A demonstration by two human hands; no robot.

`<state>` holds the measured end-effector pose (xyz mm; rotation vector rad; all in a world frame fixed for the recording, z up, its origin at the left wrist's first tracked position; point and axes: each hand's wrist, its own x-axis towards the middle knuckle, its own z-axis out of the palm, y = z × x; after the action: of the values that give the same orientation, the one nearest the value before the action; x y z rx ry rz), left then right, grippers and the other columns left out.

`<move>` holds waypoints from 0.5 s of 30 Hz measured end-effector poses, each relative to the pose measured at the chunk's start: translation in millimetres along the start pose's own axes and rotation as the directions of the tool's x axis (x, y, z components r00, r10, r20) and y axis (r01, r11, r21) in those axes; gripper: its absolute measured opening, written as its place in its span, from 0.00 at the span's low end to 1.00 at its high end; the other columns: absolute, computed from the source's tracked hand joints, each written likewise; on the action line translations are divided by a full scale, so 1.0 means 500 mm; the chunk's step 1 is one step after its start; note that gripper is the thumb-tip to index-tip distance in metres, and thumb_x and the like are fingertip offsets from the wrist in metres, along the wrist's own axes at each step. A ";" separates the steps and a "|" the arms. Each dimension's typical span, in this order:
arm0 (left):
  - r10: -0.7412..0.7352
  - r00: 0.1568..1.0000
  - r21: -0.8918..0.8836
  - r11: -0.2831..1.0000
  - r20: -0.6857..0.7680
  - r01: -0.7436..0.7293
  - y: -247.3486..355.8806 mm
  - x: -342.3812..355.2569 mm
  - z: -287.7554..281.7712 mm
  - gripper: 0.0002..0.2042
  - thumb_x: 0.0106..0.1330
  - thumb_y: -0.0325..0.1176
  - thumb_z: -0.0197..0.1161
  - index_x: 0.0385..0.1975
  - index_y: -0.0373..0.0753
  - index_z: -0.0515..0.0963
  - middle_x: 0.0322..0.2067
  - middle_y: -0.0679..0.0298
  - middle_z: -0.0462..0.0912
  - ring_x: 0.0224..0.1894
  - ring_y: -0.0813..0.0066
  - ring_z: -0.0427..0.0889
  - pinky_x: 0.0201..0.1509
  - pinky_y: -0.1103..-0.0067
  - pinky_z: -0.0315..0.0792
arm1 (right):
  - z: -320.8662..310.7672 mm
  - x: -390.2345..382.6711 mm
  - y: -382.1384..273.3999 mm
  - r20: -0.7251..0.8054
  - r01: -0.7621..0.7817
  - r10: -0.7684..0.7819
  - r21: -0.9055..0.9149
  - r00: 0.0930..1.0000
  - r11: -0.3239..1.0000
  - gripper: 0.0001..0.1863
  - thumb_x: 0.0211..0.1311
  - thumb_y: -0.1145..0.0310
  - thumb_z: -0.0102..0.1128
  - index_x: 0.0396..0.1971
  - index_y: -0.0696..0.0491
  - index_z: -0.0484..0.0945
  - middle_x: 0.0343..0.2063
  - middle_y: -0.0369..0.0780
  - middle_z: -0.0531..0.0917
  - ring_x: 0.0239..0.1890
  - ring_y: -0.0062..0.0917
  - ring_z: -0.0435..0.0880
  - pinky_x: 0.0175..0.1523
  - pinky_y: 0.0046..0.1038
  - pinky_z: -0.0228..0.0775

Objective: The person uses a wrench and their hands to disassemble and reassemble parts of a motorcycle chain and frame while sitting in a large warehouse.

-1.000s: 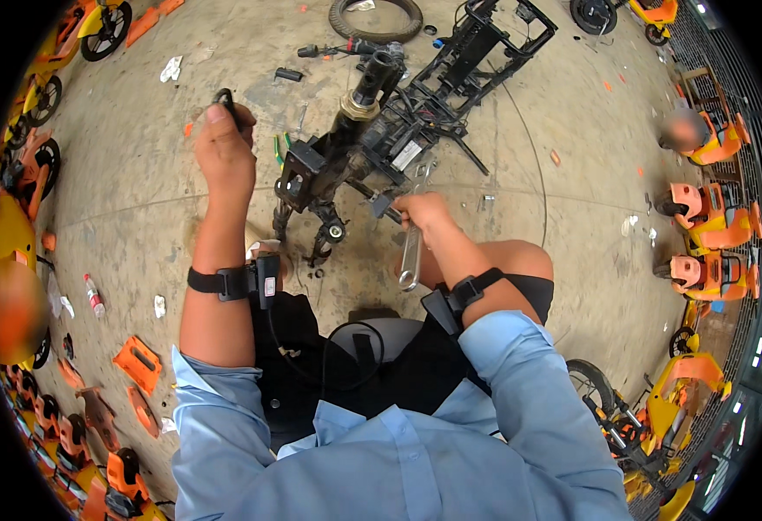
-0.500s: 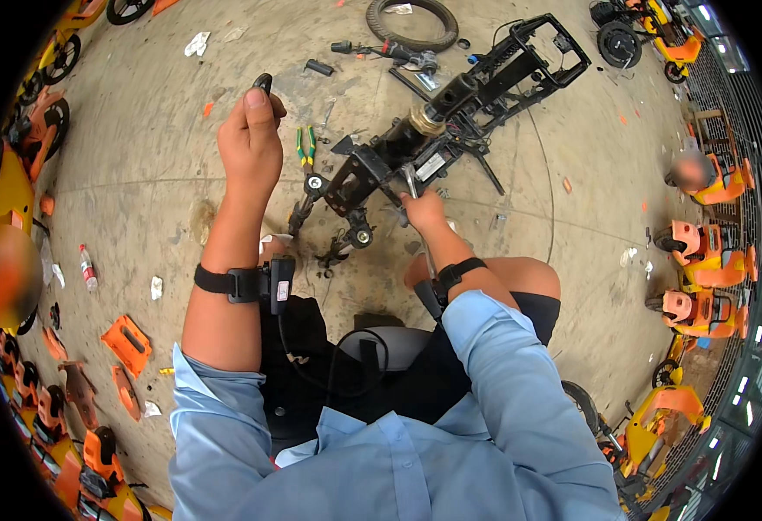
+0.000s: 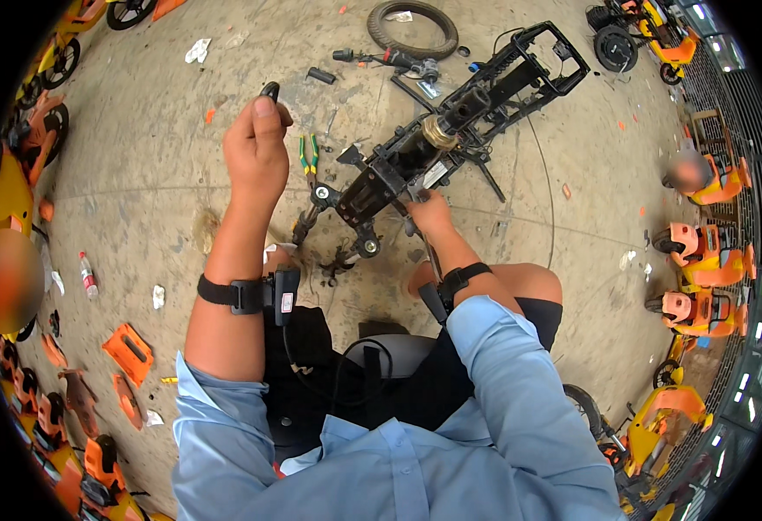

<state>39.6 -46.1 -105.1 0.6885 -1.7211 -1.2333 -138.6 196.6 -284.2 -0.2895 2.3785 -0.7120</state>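
Note:
My left hand (image 3: pixel 258 143) is raised left of the frame, its fingers closed on a small black curved piece (image 3: pixel 270 89); the fingers hide part of it. My right hand (image 3: pixel 431 213) is closed around a grey metal bar-like tool (image 3: pixel 415 192) against the near side of a stripped black scooter frame (image 3: pixel 372 191). The hand covers much of the tool, so its exact kind is unclear. A brass-coloured ring (image 3: pixel 438 131) sits around the frame's tube. Pliers with green and yellow handles (image 3: pixel 309 154) lie on the floor between my left hand and the frame.
Beyond the frame lie a black tyre (image 3: pixel 411 28), a handlebar part with a grip (image 3: pixel 387 58) and a short black cylinder (image 3: pixel 321 75). A bottle (image 3: pixel 88 276) and an orange panel (image 3: pixel 127 354) are at left. Orange and yellow scooters (image 3: pixel 698 265) line both sides.
My right hand and the tool's visible end have shifted and tilted slightly against the frame. My left hand keeps its grip on the black piece. The whole view has shifted a little.

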 end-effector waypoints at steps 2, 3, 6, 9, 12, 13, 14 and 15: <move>-0.072 0.997 -0.015 0.997 -0.012 0.072 0.007 -0.006 -0.008 0.25 0.78 0.51 0.48 0.27 0.34 0.77 0.21 0.70 0.72 0.25 0.81 0.67 0.30 0.80 0.62 | 0.008 0.004 0.012 -0.088 0.063 -0.063 -0.009 0.994 0.998 0.34 0.51 0.67 0.67 0.60 0.64 0.72 0.48 0.55 0.83 0.49 0.42 0.84 0.51 0.36 0.75; -0.108 0.994 -0.019 0.994 -0.018 0.107 0.013 -0.012 -0.013 0.25 0.78 0.51 0.48 0.27 0.34 0.77 0.21 0.70 0.72 0.25 0.82 0.67 0.30 0.81 0.62 | 0.015 0.008 0.019 -0.130 0.094 -0.095 -0.013 0.987 0.995 0.36 0.49 0.69 0.69 0.61 0.65 0.71 0.47 0.54 0.84 0.48 0.40 0.85 0.50 0.34 0.76; -0.033 0.998 -0.197 0.979 0.048 0.042 0.023 -0.033 -0.011 0.26 0.76 0.54 0.50 0.29 0.34 0.76 0.20 0.69 0.72 0.24 0.81 0.68 0.29 0.81 0.63 | 0.017 0.042 0.055 -0.276 0.095 -0.046 0.168 0.960 0.981 0.33 0.51 0.68 0.69 0.57 0.68 0.73 0.42 0.52 0.85 0.37 0.37 0.86 0.41 0.32 0.77; -0.142 0.989 -0.446 0.888 -0.029 0.114 0.093 -0.099 -0.006 0.25 0.72 0.56 0.56 0.32 0.34 0.75 0.20 0.68 0.72 0.23 0.81 0.69 0.29 0.82 0.64 | -0.047 -0.021 -0.043 -0.066 -0.093 0.153 0.543 0.986 0.834 0.26 0.54 0.67 0.70 0.49 0.68 0.76 0.28 0.44 0.82 0.22 0.27 0.79 0.25 0.29 0.70; 0.207 0.964 -0.245 0.956 0.165 -0.164 0.148 -0.181 0.032 0.15 0.69 0.41 0.65 0.35 0.34 0.76 0.21 0.69 0.74 0.23 0.83 0.69 0.29 0.83 0.64 | -0.138 -0.027 -0.077 0.069 -0.184 0.190 0.692 0.979 0.698 0.11 0.59 0.68 0.68 0.31 0.58 0.75 0.15 0.34 0.69 0.12 0.20 0.64 0.16 0.26 0.55; 0.133 0.962 -0.127 0.986 0.236 -0.106 0.188 -0.205 0.057 0.11 0.68 0.36 0.67 0.36 0.34 0.76 0.21 0.70 0.75 0.23 0.84 0.69 0.28 0.84 0.64 | -0.183 -0.050 -0.102 0.119 -0.213 0.185 0.732 0.975 0.647 0.10 0.59 0.69 0.68 0.28 0.56 0.73 0.14 0.33 0.67 0.12 0.20 0.63 0.16 0.25 0.54; -0.041 0.937 -0.124 0.988 0.347 0.089 0.220 -0.218 0.090 0.08 0.68 0.32 0.66 0.37 0.34 0.77 0.22 0.70 0.76 0.24 0.85 0.70 0.29 0.84 0.65 | -0.222 -0.070 -0.123 0.154 -0.200 0.129 0.801 0.980 0.564 0.10 0.60 0.70 0.66 0.29 0.56 0.73 0.16 0.34 0.68 0.15 0.20 0.66 0.17 0.25 0.57; -0.204 0.864 -0.102 0.955 0.460 0.279 0.238 -0.228 0.122 0.05 0.69 0.28 0.64 0.38 0.34 0.78 0.23 0.70 0.77 0.24 0.85 0.71 0.29 0.84 0.66 | -0.266 -0.089 -0.136 0.171 -0.186 0.075 0.862 0.982 0.472 0.09 0.60 0.70 0.65 0.29 0.57 0.73 0.19 0.35 0.70 0.17 0.20 0.68 0.18 0.25 0.59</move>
<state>43.8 116.9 -39.2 0.5622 -1.9067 -1.8020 -185.8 212.2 -136.5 0.3052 1.5892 -1.6735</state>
